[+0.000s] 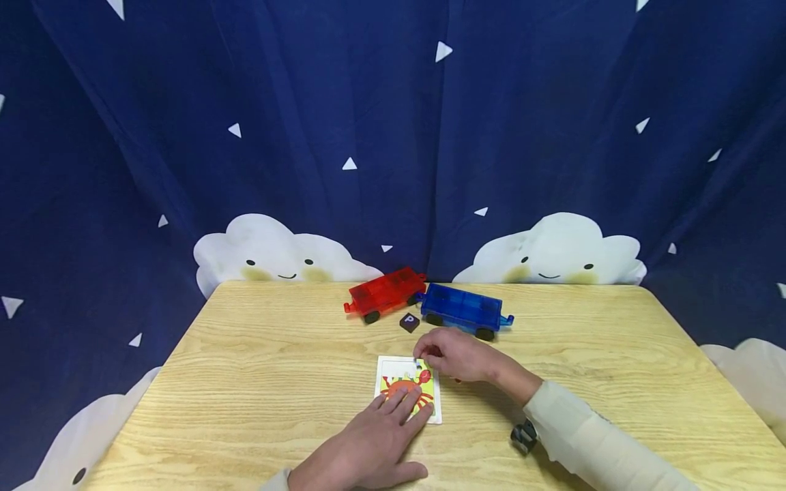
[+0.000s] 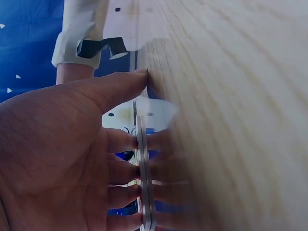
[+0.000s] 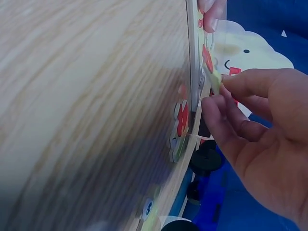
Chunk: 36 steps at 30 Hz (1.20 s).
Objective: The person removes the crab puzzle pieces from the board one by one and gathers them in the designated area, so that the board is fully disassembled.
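Note:
A square crab puzzle board (image 1: 437, 402) lies on the table, with a pale unfilled area at its upper left. My left hand (image 1: 374, 436) rests with straight fingers on its lower part; the left wrist view shows the fingertips against the board's edge. At the upper right corner, my right hand (image 1: 457, 353) pinches a puzzle piece (image 3: 215, 79), red and yellow-green, between thumb and fingers. The piece is tilted against the board. Beside the board, under the right hand, lies another puzzle piece (image 3: 181, 124) with red on it.
A red toy wagon (image 1: 387, 293) and a blue toy wagon (image 1: 463, 307) stand near the back edge. A dark tile (image 1: 409, 322) marked P lies before them. Another piece (image 3: 147, 209) with a blue spot lies on the table. A curtain (image 1: 393, 136) hangs behind.

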Each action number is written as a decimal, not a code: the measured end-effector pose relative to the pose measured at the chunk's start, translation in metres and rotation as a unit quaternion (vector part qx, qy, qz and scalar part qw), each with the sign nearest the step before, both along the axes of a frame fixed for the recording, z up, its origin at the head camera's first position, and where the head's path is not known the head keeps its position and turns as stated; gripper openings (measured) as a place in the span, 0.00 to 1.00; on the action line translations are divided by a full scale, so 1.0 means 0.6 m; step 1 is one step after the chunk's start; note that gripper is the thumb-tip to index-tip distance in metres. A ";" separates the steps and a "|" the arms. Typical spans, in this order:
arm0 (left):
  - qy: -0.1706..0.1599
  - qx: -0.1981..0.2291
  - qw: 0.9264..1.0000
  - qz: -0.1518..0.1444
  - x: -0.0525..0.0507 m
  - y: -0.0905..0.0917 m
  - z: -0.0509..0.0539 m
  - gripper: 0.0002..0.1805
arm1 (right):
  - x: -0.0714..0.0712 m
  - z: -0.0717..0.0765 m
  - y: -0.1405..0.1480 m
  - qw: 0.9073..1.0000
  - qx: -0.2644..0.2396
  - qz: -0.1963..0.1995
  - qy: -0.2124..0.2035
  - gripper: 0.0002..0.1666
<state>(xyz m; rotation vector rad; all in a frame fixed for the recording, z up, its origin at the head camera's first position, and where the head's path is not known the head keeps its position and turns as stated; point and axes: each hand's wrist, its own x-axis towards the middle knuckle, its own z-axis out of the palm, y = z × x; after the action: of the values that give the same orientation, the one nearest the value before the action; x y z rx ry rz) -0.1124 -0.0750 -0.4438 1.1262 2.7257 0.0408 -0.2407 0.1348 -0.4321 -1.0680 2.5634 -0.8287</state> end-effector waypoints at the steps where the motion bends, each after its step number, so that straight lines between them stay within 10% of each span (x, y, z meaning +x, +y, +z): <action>1: -0.002 -0.001 1.000 0.002 -0.001 0.000 0.000 0.46 | 0.000 0.000 0.000 1.000 -0.002 -0.001 -0.003 0.08; 19: 0.003 -0.009 1.000 0.008 0.000 0.001 0.001 0.47 | 0.000 0.022 0.015 0.999 -0.037 -0.024 -0.006 0.09; 36: 0.005 -0.015 1.000 0.007 0.001 0.001 -0.002 0.47 | 0.012 0.044 0.132 0.999 -0.019 -0.026 -0.013 0.11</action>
<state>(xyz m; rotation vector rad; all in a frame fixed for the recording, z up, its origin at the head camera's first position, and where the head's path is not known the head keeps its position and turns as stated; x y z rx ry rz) -0.1119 -0.0745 -0.4449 1.1024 2.7329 -0.0029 -0.2335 0.2141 -0.4054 -0.9973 2.5742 -0.9014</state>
